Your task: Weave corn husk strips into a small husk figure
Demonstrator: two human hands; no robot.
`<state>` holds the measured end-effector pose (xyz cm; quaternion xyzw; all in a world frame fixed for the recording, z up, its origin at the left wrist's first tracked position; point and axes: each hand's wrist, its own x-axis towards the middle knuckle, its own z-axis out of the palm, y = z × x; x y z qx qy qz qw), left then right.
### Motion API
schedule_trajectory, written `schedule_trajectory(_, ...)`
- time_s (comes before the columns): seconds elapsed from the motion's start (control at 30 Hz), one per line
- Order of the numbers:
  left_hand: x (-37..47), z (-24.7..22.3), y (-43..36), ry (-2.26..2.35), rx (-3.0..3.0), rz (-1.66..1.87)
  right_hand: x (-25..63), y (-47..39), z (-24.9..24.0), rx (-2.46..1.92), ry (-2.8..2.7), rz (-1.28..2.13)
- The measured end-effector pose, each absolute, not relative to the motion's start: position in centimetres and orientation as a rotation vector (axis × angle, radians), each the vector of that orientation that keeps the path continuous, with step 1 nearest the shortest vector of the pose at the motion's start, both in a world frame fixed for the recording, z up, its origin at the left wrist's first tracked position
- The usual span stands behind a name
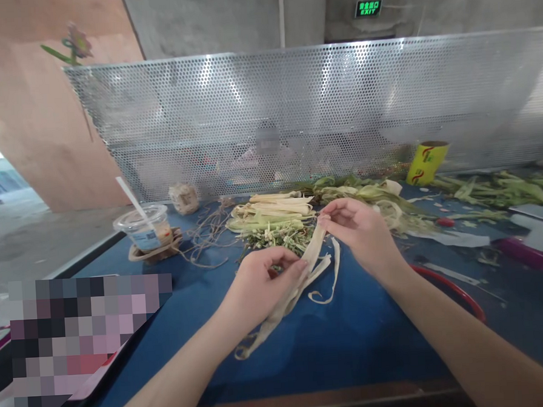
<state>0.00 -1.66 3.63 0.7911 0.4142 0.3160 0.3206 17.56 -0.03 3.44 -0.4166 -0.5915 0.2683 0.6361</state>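
Over the blue table (360, 338), just in front of the pile of pale husks (276, 212), I am holding a long dried husk strip (298, 284) between both hands: my left hand (262, 286) is pinching it partway along with thumb and fingers closed on it, and my right hand (361, 232) is gripping its upper end with fingertips pressed together, the loose tail trailing down onto the cloth. I am judging this as the splitting or straightening step on a single strip. The next move is calling for steady tension between the two pinches, so the thin husk is not tearing crookedly or slipping.
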Motion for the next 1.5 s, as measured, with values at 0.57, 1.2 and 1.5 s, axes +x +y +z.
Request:
schedule_trajectory(0.57, 0.7, 3.4, -1.5, 0.994, 2.045, 1.006, 16.6, -0.6, 3.2, -0.871, -1.378, 0.846)
schedule_trajectory(1.2, -0.3, 1.7, 1.0, 1.065, 1.734, 0.98, 21.8, 2.9, -1.6, -1.851, -1.998, 0.327)
schedule_trajectory(1.5, -0.6, 2.0, 0.8, 1.029, 1.564, 0.922, 21.7, 2.1, 2.0, -1.687, -1.912, 0.372)
